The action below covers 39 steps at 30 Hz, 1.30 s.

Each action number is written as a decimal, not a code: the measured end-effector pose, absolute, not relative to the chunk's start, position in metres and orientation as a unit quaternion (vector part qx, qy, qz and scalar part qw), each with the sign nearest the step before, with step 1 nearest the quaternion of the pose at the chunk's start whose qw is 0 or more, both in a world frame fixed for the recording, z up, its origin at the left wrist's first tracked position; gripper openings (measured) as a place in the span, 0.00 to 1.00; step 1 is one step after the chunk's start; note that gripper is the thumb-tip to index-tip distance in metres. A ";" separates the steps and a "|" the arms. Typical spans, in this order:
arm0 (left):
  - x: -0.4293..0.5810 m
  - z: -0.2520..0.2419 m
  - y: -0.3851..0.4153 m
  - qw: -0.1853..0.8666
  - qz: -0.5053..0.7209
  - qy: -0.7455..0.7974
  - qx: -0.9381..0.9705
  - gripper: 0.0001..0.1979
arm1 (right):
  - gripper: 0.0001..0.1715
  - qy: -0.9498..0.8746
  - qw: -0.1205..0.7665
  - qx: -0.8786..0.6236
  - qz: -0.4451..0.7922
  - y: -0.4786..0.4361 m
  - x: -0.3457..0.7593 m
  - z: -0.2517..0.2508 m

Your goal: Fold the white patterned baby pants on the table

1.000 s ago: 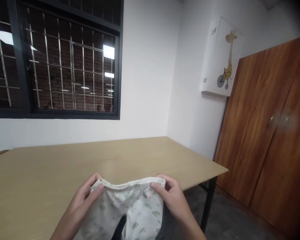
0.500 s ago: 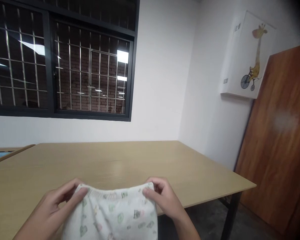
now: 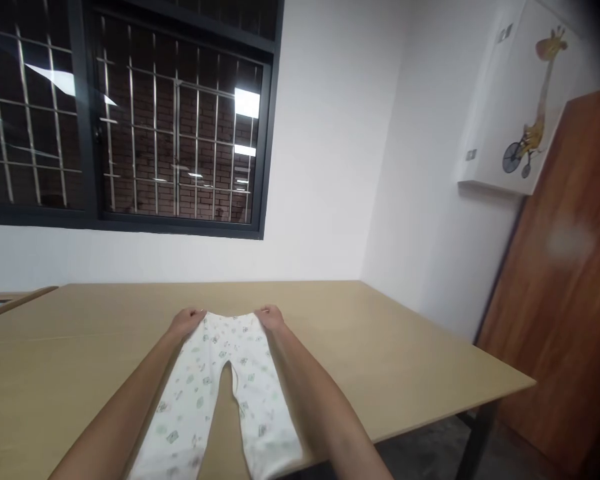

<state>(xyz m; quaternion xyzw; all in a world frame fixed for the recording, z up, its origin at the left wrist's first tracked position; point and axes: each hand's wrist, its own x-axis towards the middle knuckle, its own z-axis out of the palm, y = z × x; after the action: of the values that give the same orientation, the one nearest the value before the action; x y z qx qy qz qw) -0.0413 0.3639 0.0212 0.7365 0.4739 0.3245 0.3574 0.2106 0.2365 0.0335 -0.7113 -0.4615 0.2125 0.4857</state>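
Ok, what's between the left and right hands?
In the head view, the waistband of the white printed pants fills that stretch, with the left hand and right hand at its two ends.

From my remote station I log this count: one left hand; one right hand; one pair of printed white baby trousers; one surface; one barred window of two panes; one white wall panel bearing one giraffe on one bicycle; one wooden door.
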 end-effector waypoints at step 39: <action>-0.013 -0.054 0.328 0.155 0.330 0.320 0.874 0.15 | 0.11 -0.556 0.420 -0.717 0.023 0.273 0.308 -0.075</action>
<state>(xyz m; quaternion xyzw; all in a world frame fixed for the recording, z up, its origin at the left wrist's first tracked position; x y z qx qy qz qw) -0.0134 0.3276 -0.0541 0.8742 0.3205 0.3301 0.1551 0.3084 0.2732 -0.0746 -0.7168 -0.5560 0.0233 0.4202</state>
